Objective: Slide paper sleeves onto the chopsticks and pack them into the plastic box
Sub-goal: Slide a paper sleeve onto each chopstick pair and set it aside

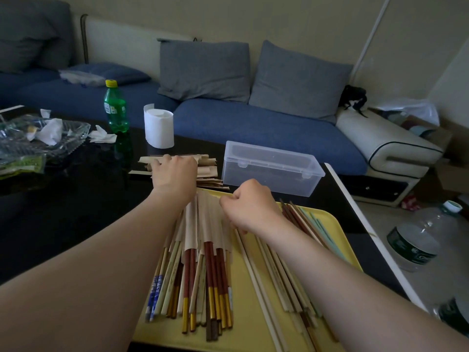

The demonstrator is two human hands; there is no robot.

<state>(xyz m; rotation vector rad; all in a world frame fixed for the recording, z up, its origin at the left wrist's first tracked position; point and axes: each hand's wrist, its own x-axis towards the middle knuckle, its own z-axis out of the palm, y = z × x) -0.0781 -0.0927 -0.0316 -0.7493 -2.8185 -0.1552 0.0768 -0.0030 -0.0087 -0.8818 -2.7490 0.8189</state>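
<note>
Right hand (250, 207) curled on sleeved chopsticks (192, 224)

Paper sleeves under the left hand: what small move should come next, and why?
Probably the left hand should pick one sleeve from the paper sleeves it rests on and bring it to the right hand, because many bare chopsticks lie on the yellow tray.

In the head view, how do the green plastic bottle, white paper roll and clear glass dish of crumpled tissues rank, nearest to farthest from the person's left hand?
1. White paper roll, just beyond the left hand.
2. Green plastic bottle, farther back and left.
3. Clear glass dish, farthest off to the left.
</note>
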